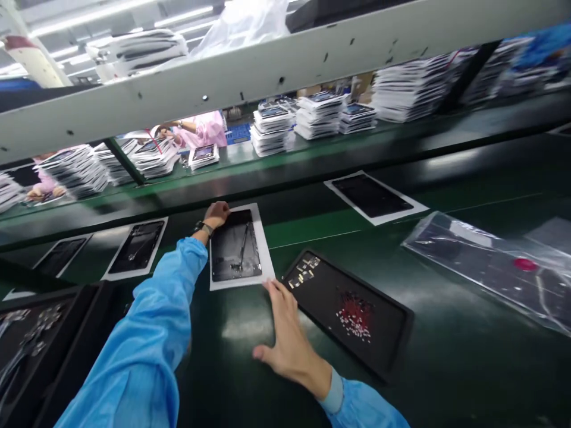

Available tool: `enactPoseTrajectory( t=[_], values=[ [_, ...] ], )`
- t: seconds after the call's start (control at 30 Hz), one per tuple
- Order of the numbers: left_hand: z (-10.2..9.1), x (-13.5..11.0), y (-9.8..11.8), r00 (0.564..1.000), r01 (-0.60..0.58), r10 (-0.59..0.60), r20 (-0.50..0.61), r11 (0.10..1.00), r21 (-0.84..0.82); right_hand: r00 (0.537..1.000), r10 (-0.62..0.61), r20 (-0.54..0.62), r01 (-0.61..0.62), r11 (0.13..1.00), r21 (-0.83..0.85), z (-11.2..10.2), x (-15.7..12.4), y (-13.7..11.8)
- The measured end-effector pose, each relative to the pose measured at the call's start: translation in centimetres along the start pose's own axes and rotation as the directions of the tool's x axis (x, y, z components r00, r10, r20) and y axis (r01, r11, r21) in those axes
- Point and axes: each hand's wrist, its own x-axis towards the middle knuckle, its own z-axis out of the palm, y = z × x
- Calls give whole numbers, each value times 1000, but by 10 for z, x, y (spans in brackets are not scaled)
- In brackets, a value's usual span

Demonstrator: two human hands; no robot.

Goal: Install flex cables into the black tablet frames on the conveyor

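Note:
A black tablet housing (236,246) lies on a white sheet (266,261) on the green bench, with a thin cable and small parts inside. My left hand (217,214) is at the far left corner, its fingers closed on the edge of the white sheet. My right hand (288,336) is open, thumb spread, its fingertips at the near right corner of the same sheet. Just right of this hand is a black tray (328,285) holding many tiny white and red pieces (354,318) and several small flat parts (304,272).
More housings on sheets lie to the left (136,246) and far right (375,196). A clear plastic bag (486,261) lies at right. Dark trays of cables (35,339) stand near left. A white beam (267,56) crosses above stacked sheets (272,131). People in pink sleeves (203,131) work beyond.

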Motion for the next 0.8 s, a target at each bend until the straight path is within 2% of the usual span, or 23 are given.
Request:
enactPoseTrajectory(
  t=[0.1, 0.2, 0.33, 0.43, 0.5, 0.57, 0.63, 0.8],
  values=[
    [-4, 44, 7, 999, 27, -26, -35, 999, 37, 998, -33, 55, 39, 995, -95, 0, 0, 3],
    [1, 70, 12, 999, 36, -35, -22, 997, 66, 990, -33, 137, 54, 986, -157, -3, 1, 6],
    [18, 80, 14, 998, 55, -56, 7, 993, 101, 981, -31, 193, 71, 976, -205, -5, 5, 11],
    [27, 78, 22, 995, 103, -99, -33, 986, 134, 993, -18, 118, 49, 964, -261, -1, 6, 11],
    [30, 75, 35, 992, 112, -102, -74, 984, 140, 998, -10, 66, 29, 957, -288, 1, 5, 9],
    [33, 73, 59, 994, 75, -64, -86, 989, 125, 999, -3, 47, 17, 952, -306, 0, 5, 7],
    [40, 72, 94, 999, -5, 10, -54, 996, 94, 999, 6, 52, 12, 944, -329, 0, 3, 8],
    [71, 62, 209, 973, -216, 215, 82, 976, 3, 997, -73, 12, 69, 863, -501, 23, 5, 36]
  ],
)
